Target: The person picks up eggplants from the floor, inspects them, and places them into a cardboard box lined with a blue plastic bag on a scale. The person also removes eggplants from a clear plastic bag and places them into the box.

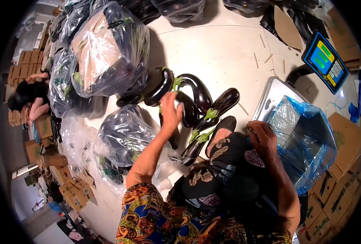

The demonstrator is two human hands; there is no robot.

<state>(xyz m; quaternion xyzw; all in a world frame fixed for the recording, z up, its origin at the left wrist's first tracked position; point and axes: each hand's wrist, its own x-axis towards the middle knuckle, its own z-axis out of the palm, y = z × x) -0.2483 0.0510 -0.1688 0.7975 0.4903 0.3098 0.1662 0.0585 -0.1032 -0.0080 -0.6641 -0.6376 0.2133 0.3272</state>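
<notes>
My left hand (171, 110) reaches over several glossy dark eggplants on the floor, its fingers stretched out. One eggplant (170, 132) lies partly hidden beneath that hand. A curved eggplant (161, 89) rests just beyond my fingertips, and another eggplant (196, 92) lies to their right. Near my shoe is an eggplant (228, 100) with a green cap. My right hand (263, 138) is curled by my knee, close to the scale's metal platform (266, 97). Its fingers are bent inward, and what they hold, if anything, is hidden. A blue plastic bag (310, 162) sits open on the scale.
The scale's display (326, 61) stands at upper right. A large clear bag of eggplants (133, 53) and a smaller plastic bag (125, 126) stand on the left. Cardboard boxes (337, 195) line the right side. Another person (31, 95) is at far left.
</notes>
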